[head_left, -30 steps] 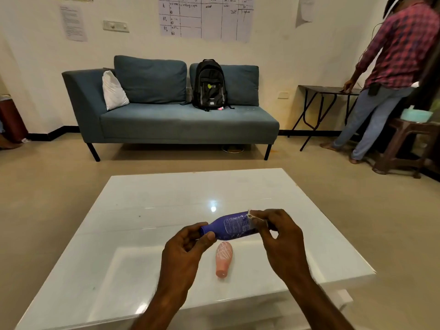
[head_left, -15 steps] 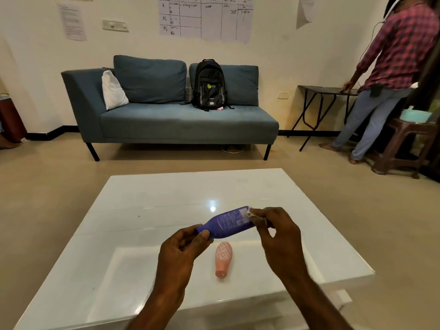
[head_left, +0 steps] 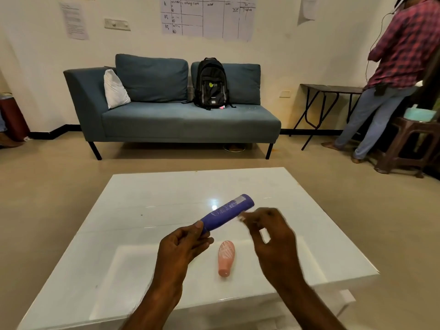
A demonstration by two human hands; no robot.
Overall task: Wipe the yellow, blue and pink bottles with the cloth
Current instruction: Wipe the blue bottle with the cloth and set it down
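Note:
My left hand (head_left: 181, 246) grips the blue bottle (head_left: 228, 211) by its near, narrow end and holds it above the white table (head_left: 166, 191), its far end tilted up to the right. My right hand (head_left: 273, 236) is blurred, just right of the bottle, with thumb and fingers pinched on a small white scrap of cloth (head_left: 241, 218) beside the bottle's side. The pink bottle (head_left: 225, 257) lies flat on the table between my hands, cap end toward me. No yellow bottle is in view.
A blue sofa (head_left: 181, 120) with a black backpack (head_left: 210, 83) stands beyond the table. At the far right a person in a checked shirt (head_left: 404, 48) stands by a folding table (head_left: 331, 88) and a brown stool (head_left: 409, 144).
The blue bottle's far end has tipped upward. My right hand with the cloth has come off the bottle's far end and moved down its right side.

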